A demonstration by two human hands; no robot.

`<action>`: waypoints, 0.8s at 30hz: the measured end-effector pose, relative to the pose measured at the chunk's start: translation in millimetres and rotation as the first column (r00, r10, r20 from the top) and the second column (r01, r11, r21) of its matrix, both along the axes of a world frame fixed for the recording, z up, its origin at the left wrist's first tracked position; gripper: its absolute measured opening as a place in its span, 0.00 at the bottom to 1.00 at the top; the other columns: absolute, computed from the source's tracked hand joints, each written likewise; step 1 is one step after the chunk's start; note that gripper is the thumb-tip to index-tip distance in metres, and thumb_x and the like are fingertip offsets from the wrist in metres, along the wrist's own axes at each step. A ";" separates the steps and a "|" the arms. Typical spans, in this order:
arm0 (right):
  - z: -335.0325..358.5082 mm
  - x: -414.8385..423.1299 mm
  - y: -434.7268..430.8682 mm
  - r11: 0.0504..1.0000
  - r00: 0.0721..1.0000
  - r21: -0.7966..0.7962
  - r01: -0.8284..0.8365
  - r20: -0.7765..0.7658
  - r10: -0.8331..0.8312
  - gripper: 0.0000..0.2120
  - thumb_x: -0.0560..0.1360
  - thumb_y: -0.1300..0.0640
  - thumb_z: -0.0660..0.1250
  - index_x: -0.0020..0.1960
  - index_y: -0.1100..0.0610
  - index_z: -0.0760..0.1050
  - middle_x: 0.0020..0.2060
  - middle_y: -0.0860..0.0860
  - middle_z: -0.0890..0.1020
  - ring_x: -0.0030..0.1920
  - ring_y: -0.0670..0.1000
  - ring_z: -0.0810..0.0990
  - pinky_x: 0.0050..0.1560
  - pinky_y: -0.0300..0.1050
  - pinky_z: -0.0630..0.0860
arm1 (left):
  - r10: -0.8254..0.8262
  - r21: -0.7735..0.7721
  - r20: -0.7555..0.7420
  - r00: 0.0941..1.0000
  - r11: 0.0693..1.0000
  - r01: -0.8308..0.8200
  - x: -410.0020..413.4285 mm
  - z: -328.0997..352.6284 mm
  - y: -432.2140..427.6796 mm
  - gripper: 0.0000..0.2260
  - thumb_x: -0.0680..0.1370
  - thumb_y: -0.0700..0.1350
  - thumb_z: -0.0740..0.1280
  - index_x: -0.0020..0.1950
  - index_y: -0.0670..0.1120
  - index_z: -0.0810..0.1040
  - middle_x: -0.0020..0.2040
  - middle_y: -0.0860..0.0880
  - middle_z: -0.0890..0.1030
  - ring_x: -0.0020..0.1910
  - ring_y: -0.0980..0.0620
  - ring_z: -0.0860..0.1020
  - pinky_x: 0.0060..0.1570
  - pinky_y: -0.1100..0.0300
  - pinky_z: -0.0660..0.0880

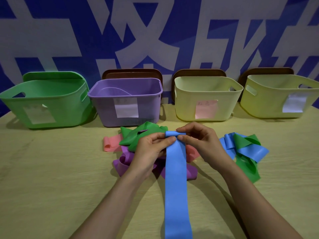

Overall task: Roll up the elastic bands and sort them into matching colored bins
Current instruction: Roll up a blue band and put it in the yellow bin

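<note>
A long blue elastic band [176, 178] runs from the bottom edge up to my hands, its far end curled into a small roll. My left hand [151, 152] and my right hand [198, 140] pinch that roll from either side. Under and around my hands lies a loose pile: a green band [136, 137], a pink band [111, 144], a purple band [122, 164], and at the right another blue band [250, 150] and another green band [246, 166]. At the back stand a green bin [43, 104], a purple bin [126, 100] and two pale yellow bins [205, 99] [279, 95].
Each bin carries a paper label on its front. Brown lids [133, 73] lean against the blue and white wall behind the bins. A purple band lies inside the purple bin. The wooden table [51, 178] stretches to the left and right of my arms.
</note>
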State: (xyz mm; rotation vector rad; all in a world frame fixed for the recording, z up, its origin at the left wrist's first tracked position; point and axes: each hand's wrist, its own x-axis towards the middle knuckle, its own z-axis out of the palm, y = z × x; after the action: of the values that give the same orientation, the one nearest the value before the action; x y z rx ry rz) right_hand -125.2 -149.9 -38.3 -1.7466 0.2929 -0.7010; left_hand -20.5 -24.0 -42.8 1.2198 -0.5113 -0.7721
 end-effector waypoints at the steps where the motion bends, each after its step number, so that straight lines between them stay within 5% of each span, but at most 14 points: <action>1: 0.5 -0.2 0.4 1.000 1.000 -0.015 -0.003 0.010 0.003 0.07 0.71 0.68 0.71 0.45 0.58 0.80 0.44 0.56 0.83 0.45 0.48 0.80 0.49 0.40 0.78 | 0.004 -0.004 0.008 1.000 1.000 -0.004 -0.3 -0.2 0.0 0.07 0.73 0.36 0.71 0.50 0.41 0.81 0.45 0.43 0.85 0.42 0.49 0.84 0.41 0.62 0.81; 7: 2.2 -0.8 0.8 1.000 1.000 -0.019 -0.015 -0.006 0.015 0.10 0.70 0.70 0.71 0.47 0.58 0.80 0.44 0.52 0.83 0.46 0.44 0.81 0.48 0.36 0.77 | 0.040 -0.020 0.006 0.999 0.999 -0.040 -1.1 -0.4 -1.8 0.05 0.74 0.39 0.70 0.48 0.40 0.82 0.44 0.41 0.85 0.41 0.48 0.83 0.40 0.61 0.80; 11: 1.2 -1.6 -0.2 0.997 0.995 0.064 -0.047 -0.086 0.052 0.16 0.70 0.59 0.72 0.57 0.54 0.78 0.48 0.54 0.83 0.49 0.48 0.81 0.51 0.43 0.79 | 0.042 -0.037 0.037 0.998 0.998 -0.040 -0.5 0.2 -0.3 0.05 0.73 0.36 0.70 0.48 0.40 0.81 0.41 0.45 0.85 0.39 0.51 0.83 0.36 0.64 0.79; 17: -0.1 -0.2 -1.6 0.999 0.990 0.032 -0.018 -0.138 0.022 0.07 0.75 0.58 0.68 0.49 0.61 0.81 0.41 0.59 0.82 0.40 0.48 0.78 0.42 0.41 0.74 | 0.075 -0.008 0.105 0.992 0.997 -0.075 0.3 -4.2 -1.6 0.06 0.72 0.36 0.72 0.47 0.41 0.80 0.43 0.44 0.85 0.42 0.49 0.83 0.41 0.61 0.80; 24: -2.4 0.8 -1.7 0.999 0.999 0.050 0.005 -0.054 -0.002 0.05 0.74 0.61 0.69 0.49 0.60 0.81 0.45 0.58 0.84 0.46 0.51 0.81 0.49 0.48 0.79 | 0.024 0.011 0.009 1.000 1.000 -0.024 -0.5 -5.7 -3.9 0.11 0.73 0.36 0.71 0.55 0.39 0.79 0.49 0.42 0.85 0.46 0.47 0.83 0.44 0.60 0.81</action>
State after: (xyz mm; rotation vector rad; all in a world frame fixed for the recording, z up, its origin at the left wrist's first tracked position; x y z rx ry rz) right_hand -124.4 -151.5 -40.6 -1.7200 0.3481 -0.6444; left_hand -21.0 -27.9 -48.5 1.2382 -0.4995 -0.7497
